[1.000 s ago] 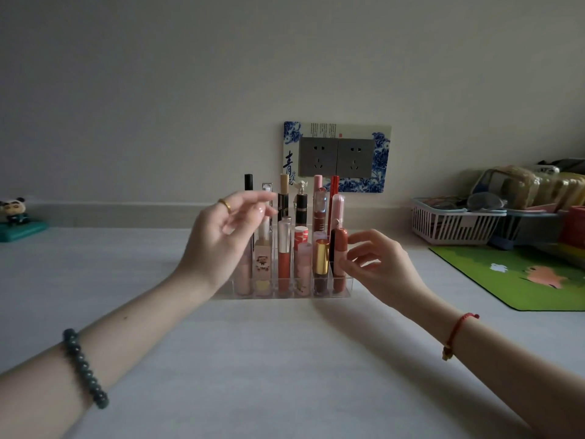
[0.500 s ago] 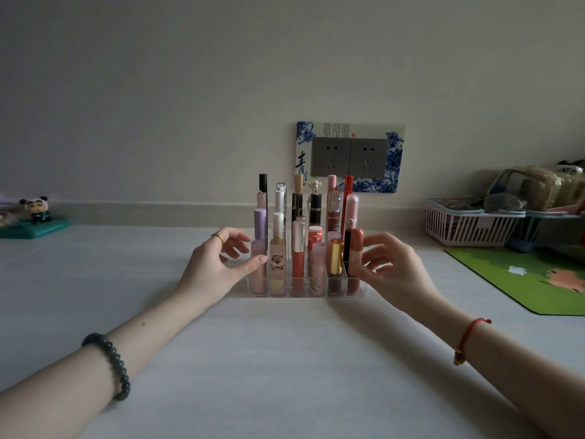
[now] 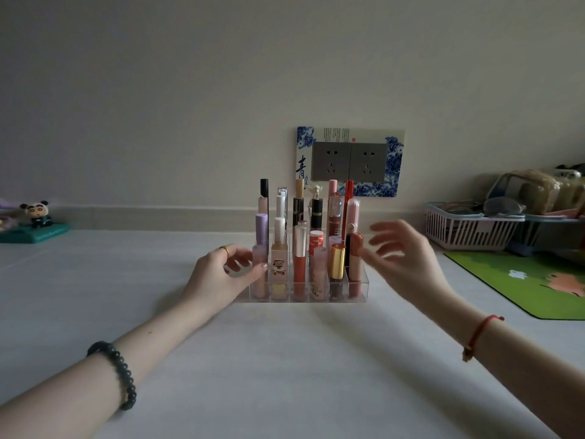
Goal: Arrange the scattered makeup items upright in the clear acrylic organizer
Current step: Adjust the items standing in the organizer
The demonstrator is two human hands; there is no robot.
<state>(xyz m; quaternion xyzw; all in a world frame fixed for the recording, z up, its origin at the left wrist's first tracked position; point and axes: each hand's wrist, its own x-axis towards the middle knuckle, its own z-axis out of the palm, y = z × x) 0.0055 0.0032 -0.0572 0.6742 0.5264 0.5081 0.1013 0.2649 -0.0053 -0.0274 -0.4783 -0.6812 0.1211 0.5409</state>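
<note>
Left hand point(image 3: 221, 277) grips the left end of the acrylic organizer point(image 3: 361, 291); right hand point(image 3: 402, 258) hovers just right of it, fingers spread, empty.
Makeup tubes point(image 3: 300, 261) stand upright inside. Recommended: steady the base, straighten leaners gently. Pale tabletop point(image 3: 285, 375) beneath; socket plate point(image 3: 349, 161) behind the organizer, basket point(image 3: 468, 229) to its right.

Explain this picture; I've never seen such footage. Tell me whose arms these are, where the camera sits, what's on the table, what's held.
No machine here: a person's two bare arms, filmed by a head-worn camera looking forward and down. On the white table stands a clear acrylic organizer full of upright makeup tubes. The left hand curls against its left end, thumb touching; whether it grips is unclear. The right hand, blurred, fingers spread, holds nothing. A panda figurine sits far left, a white basket and green mat right.
</note>
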